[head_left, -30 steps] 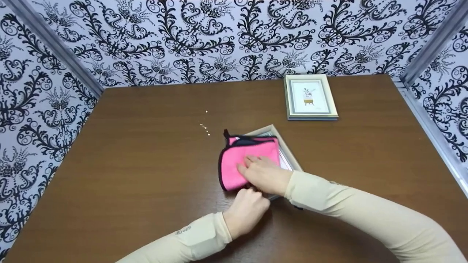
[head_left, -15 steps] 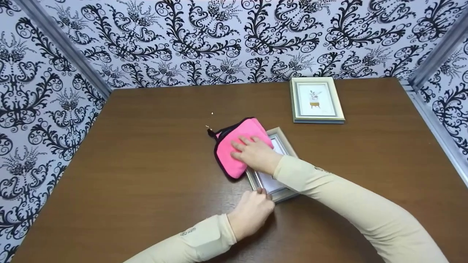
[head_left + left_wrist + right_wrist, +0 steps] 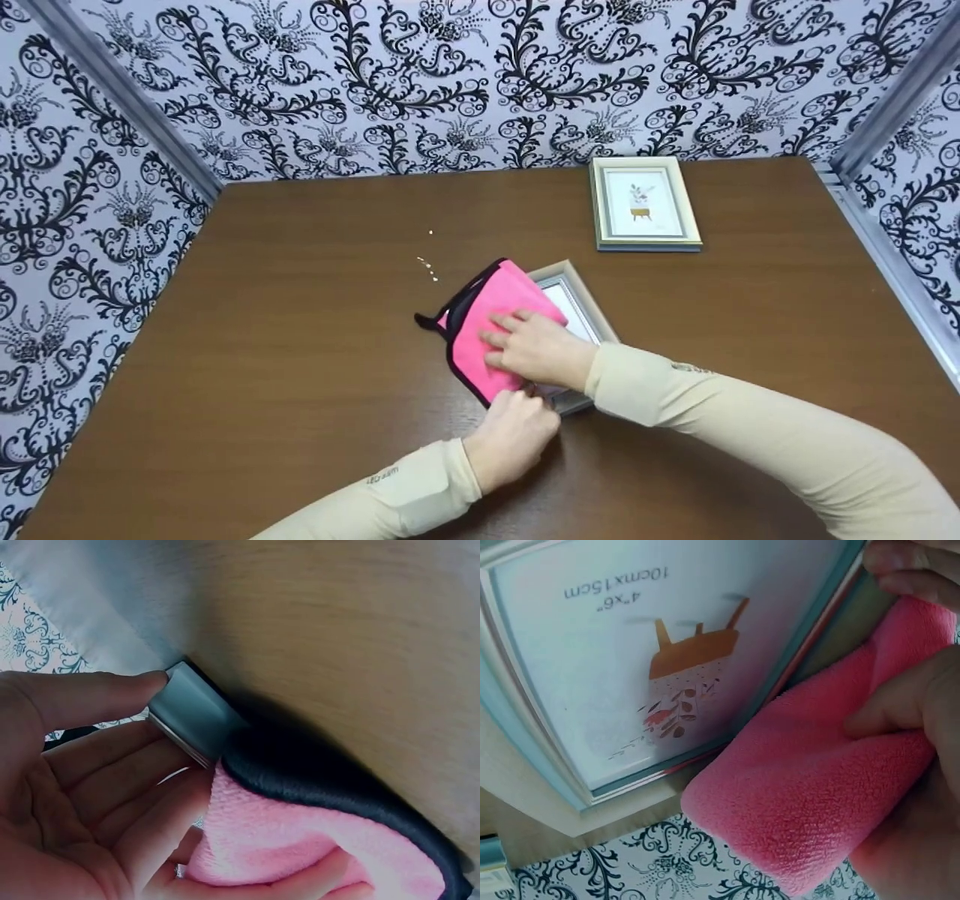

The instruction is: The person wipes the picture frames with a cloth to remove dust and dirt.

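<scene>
A light beige picture frame (image 3: pixel 589 300) lies slanted on the table, partly under a folded pink cloth (image 3: pixel 469 352) with black edging and a black loop. My left hand (image 3: pixel 516 435) grips the near end of the frame; the left wrist view shows the thumb on the frame's corner (image 3: pixel 196 709) and fingers at its other side. My right hand (image 3: pixel 536 346) presses the cloth against the frame's left side, fingers spread over it. In the right wrist view its thumb digs into the pink cloth (image 3: pixel 802 757), beside a print of a plant on an orange stand (image 3: pixel 694 652).
A second picture frame (image 3: pixel 648 204) with a plant print lies at the back right of the brown table (image 3: pixel 322 315). Small pale crumbs (image 3: pixel 427 266) lie left of the cloth. Patterned walls (image 3: pixel 420 82) stand behind and at both sides.
My right hand slid the cloth up and left along the frame's edge, then back down towards the left hand. The cloth turned as it moved. My left hand kept its grip on the frame.
</scene>
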### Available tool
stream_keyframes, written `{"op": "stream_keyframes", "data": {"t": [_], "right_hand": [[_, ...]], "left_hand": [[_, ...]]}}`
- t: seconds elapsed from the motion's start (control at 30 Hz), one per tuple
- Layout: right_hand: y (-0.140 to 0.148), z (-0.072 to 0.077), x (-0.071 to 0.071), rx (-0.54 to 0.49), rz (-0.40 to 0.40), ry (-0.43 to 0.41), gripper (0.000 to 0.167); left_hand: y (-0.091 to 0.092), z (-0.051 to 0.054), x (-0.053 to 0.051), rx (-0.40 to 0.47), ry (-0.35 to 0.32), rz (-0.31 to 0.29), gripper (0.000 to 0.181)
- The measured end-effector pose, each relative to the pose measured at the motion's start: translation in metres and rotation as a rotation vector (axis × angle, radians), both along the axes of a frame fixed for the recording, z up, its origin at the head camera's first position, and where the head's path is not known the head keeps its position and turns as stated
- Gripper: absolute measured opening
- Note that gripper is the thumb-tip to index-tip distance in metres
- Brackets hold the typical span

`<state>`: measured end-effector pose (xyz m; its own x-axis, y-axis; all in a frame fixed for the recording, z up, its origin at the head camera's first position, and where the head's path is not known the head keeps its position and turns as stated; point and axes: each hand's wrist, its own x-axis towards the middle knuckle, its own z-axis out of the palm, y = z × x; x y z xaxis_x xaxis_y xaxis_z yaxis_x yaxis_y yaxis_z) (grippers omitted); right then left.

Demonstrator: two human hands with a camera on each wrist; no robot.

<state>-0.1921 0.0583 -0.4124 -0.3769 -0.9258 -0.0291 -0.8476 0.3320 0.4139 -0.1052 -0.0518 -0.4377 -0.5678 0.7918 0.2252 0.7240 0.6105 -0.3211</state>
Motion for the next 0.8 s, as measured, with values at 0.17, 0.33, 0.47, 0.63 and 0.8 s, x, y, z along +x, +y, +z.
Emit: {"op": "stream_keyframes", "data": {"t": [0.17,0.33,0.47,0.63,0.8], "right_hand": [[-0.006,-0.005,-0.005,0.024,-0.066,0.057,0.035],[-0.014,-0.005,-0.019,0.019,-0.181,0.011,0.037],[-0.022,-0.005,-0.032,0.016,-0.260,-0.057,0.039],[-0.027,-0.005,-0.044,-0.062,-0.302,-0.123,0.040],[-0.028,-0.005,-0.051,-0.098,-0.304,-0.198,0.041]], "left_hand": [[-0.001,0.003,0.002,-0.020,-0.006,0.021,0.009],[0.000,0.005,0.002,-0.029,-0.022,0.026,0.008],[-0.001,0.005,0.001,-0.020,-0.037,0.018,0.007],[-0.001,0.005,0.001,-0.015,-0.051,0.025,0.007],[-0.001,0.006,0.001,-0.021,-0.054,0.036,0.007]]}}
